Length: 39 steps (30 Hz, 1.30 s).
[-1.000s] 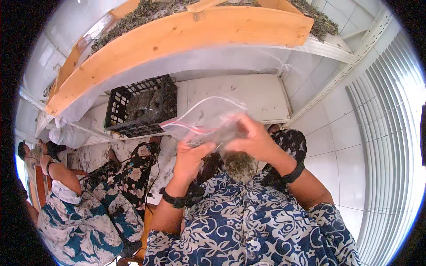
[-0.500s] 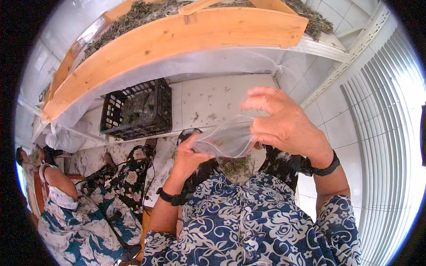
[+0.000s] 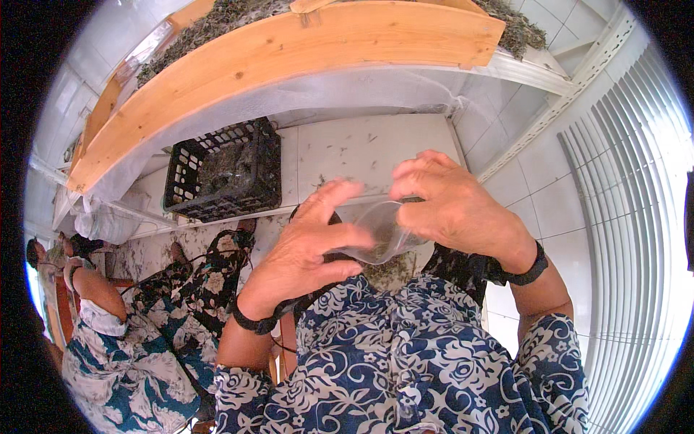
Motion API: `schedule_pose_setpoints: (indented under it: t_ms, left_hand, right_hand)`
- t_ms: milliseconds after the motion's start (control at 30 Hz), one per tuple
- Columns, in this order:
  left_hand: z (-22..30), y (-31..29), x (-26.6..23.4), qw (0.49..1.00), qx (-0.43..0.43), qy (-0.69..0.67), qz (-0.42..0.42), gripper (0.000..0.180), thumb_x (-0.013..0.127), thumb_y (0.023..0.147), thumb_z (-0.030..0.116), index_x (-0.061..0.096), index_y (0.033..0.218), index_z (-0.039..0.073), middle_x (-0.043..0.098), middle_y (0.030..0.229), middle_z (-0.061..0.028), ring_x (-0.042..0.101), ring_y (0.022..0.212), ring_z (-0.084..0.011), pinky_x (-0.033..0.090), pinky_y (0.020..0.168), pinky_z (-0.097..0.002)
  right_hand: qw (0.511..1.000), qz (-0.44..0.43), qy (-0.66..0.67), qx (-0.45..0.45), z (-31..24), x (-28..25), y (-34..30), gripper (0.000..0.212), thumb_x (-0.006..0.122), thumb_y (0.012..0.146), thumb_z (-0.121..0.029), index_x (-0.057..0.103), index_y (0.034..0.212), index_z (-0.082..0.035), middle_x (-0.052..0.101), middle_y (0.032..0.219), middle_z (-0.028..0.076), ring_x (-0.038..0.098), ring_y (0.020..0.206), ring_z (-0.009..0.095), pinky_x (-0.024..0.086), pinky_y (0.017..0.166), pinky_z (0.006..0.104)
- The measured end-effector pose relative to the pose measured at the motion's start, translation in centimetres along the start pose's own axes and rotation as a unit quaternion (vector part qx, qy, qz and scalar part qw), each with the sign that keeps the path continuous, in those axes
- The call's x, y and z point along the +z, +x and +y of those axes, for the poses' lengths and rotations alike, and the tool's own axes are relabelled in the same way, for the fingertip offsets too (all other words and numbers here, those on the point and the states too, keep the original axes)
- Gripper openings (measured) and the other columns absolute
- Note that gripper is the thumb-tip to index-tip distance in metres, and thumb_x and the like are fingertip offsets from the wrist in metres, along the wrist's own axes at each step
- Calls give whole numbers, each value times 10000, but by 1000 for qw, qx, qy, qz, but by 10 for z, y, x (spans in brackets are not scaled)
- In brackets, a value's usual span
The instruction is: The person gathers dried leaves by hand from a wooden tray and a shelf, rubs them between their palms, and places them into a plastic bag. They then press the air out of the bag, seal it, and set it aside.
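The right hand [image 3: 452,206] pinches the upper right edge of a small clear plastic bag [image 3: 379,235], its fingers curled down over the rim. The left hand [image 3: 307,253] is at the bag's left side with fingers spread and partly extended; the thumb and forefinger seem to touch the plastic, though whether they actually grip it cannot be told. The bag hangs between the two hands, near the person's chest, and a small amount of dark dried plant matter lies in its bottom. Its mouth appears to be held apart rather than sealed, so the bag looks only slightly filled and not yet closed; that is a judgement, since the rim is partly hidden by fingers.

Both wrists wear black bands, and the sleeves are a blue and white flower print. Beyond the hands lies a white tiled floor [image 3: 376,148] scattered with dry bits. To the far left stands a black plastic crate [image 3: 224,170] holding more of the same dried material. Above it runs a long wooden tray [image 3: 289,54] heaped with dried leaves. At the near left another person [image 3: 94,304] sits in patterned clothes.
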<state>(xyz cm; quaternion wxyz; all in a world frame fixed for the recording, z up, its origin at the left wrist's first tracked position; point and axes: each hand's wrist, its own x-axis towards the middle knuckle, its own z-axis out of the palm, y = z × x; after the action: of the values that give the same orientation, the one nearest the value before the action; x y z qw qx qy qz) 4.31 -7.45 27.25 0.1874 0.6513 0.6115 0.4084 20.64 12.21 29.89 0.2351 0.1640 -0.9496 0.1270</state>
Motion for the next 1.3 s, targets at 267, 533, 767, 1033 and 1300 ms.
schedule_pose_setpoints:
  t_ms: [267, 533, 767, 1033, 1300]
  left_hand:
    - [1, 0, -11, 994, 45, 95, -34, 179, 680, 797, 280, 604, 782, 118, 578, 1073, -64, 520, 1128, -332, 299, 1021, -527]
    - [7, 17, -1, 971, 84, 222, 26, 105, 615, 829, 193, 578, 796, 100, 535, 741, -60, 567, 796, -282, 396, 908, -466]
    - [23, 40, 16, 978, 117, 141, 96, 84, 678, 763, 97, 608, 787, 58, 592, 767, -85, 580, 769, -316, 471, 696, -391]
    - [22, 52, 43, 991, 101, 72, 50, 110, 716, 730, 89, 617, 754, 46, 624, 743, -80, 594, 700, -287, 475, 646, -372]
    - [15, 46, 48, 994, 50, 87, 37, 104, 705, 732, 84, 627, 784, 41, 631, 754, -98, 601, 706, -290, 474, 652, -372]
  right_hand:
    - [997, -8, -69, 28, 10, -17, -18, 171, 646, 714, -264, 570, 756, -117, 575, 884, 50, 544, 975, 263, 428, 861, 417]
    - [996, -15, -44, 71, 21, -35, -34, 236, 675, 718, -320, 577, 762, -110, 570, 855, 62, 538, 919, 300, 431, 822, 439]
    - [981, 37, 102, 163, 27, -71, -56, 180, 680, 720, -237, 605, 836, -122, 603, 924, 55, 581, 909, 262, 473, 776, 379]
    - [858, 370, -115, 338, 131, -116, -42, 419, 691, 745, -167, 567, 1132, -64, 578, 1148, 121, 574, 993, 309, 482, 860, 382]
    - [871, 255, -239, 346, 192, -108, -19, 511, 710, 739, -206, 539, 1212, -119, 557, 1203, 159, 571, 1038, 341, 469, 874, 410]
